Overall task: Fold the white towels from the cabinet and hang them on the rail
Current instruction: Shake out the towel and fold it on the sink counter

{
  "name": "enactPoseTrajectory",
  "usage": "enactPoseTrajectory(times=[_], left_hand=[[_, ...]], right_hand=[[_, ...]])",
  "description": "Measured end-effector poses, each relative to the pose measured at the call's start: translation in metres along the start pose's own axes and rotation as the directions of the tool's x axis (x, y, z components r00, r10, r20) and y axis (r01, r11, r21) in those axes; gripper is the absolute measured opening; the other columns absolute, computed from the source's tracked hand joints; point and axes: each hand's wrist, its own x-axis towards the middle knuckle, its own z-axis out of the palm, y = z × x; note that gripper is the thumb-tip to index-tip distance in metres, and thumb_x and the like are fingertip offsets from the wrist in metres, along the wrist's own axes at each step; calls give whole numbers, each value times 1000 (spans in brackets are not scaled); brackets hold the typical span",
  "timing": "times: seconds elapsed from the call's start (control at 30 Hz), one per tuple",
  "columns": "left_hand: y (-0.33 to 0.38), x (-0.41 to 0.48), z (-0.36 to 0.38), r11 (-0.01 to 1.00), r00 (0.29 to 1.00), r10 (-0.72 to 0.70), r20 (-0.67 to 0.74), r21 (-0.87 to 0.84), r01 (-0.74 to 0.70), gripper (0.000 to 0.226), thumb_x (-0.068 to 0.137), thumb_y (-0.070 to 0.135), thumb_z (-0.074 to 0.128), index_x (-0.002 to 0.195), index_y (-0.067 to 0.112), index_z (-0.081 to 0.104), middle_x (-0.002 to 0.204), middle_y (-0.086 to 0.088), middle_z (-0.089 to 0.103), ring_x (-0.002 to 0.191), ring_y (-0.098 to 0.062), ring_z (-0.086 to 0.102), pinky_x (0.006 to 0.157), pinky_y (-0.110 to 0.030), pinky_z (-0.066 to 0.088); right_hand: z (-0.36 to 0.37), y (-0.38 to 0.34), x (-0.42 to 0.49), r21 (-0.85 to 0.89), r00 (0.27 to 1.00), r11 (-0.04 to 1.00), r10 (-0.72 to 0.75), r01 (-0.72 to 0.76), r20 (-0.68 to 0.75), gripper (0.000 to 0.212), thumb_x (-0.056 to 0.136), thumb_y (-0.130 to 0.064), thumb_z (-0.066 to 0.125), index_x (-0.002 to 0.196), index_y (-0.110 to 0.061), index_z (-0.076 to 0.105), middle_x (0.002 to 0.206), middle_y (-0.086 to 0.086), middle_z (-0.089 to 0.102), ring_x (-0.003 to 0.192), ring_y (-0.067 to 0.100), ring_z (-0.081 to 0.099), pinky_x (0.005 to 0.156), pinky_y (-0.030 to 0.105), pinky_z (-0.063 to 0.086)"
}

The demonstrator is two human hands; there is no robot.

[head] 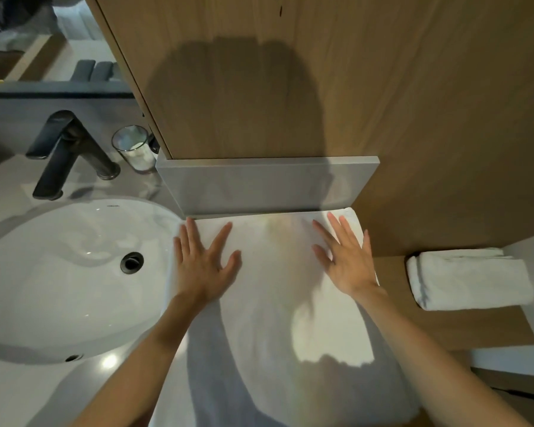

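A white towel (278, 291) lies spread flat on the counter, reaching from the grey backsplash toward me. My left hand (202, 263) presses on its left part with fingers straight and spread. Over on the right part, my right hand (346, 260) lies flat on the towel, fingers also straight. A second white towel (469, 280), folded into a thick pad, sits on a wooden shelf to the right. No rail is in view.
A white oval sink (59, 272) with a dark drain is at the left, with a black faucet (65, 152) behind it. A glass tumbler (133, 149) stands by the wooden cabinet (290, 72). The grey backsplash (265, 184) borders the towel's far edge.
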Motion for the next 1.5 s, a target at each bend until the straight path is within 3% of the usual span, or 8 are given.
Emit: enactPoseTrajectory(times=[0.27,0.47,0.57,0.67,0.77,1.07,1.27,1.5], left_hand=[[3,-6,-8,1000,998,3,66,-13,-2,64,87,69,14,148,51,8,159,-17,-11,146,-37,-11,117,-53,-4],[-9,-30,-7,989,984,144,-101,-6,-145,55,95,47,25,145,30,38,152,-19,28,142,-41,20,112,-58,24],[-16,-45,-5,945,948,319,0,81,-318,50,100,33,19,150,37,24,159,-3,19,148,-26,13,118,-47,16],[-18,-56,-13,936,940,342,7,87,-341,45,97,28,27,140,30,43,144,-3,45,131,-28,44,102,-44,39],[-15,-66,-21,948,947,314,-64,73,-309,37,95,29,32,123,26,56,126,-2,55,107,-28,55,83,-42,45],[-39,-139,-29,963,959,266,-96,80,-259,21,92,23,55,111,25,64,103,-3,60,87,-29,55,75,-43,41],[-45,-179,-30,989,989,120,-85,-75,-126,29,94,29,55,122,27,59,125,-9,51,112,-33,47,96,-50,36],[-52,-212,-33,857,911,-411,-14,-347,381,88,80,49,69,148,23,18,138,-17,26,124,-35,29,107,-46,25]], right_hand=[[-19,-6,-6,128,968,988,58,-91,244,53,101,-53,28,151,-48,10,163,-10,-10,149,18,-15,114,61,-6],[-29,-49,-88,-50,985,992,124,-118,124,53,95,-38,50,145,-31,33,148,4,28,126,32,27,103,44,26],[-28,-67,-122,-66,974,984,174,-166,145,47,97,-35,46,141,-28,33,141,5,32,115,33,34,90,44,35],[-25,-75,-141,-70,967,979,202,-193,154,45,98,-36,43,141,-26,32,140,5,31,113,34,37,83,42,42],[-24,-79,-154,-53,971,981,191,-185,143,46,98,-34,42,142,-25,32,145,5,31,117,35,37,85,40,45],[-22,-72,-173,242,959,956,99,-166,266,55,95,-21,43,148,-33,32,160,-10,18,141,29,13,111,42,34],[-28,-74,-162,131,970,984,90,-122,225,45,94,-26,49,138,-32,44,148,-4,37,132,30,32,101,41,40],[-26,-53,-128,349,937,871,340,-346,82,54,93,-26,59,142,-20,39,144,10,36,127,33,44,99,41,43]])
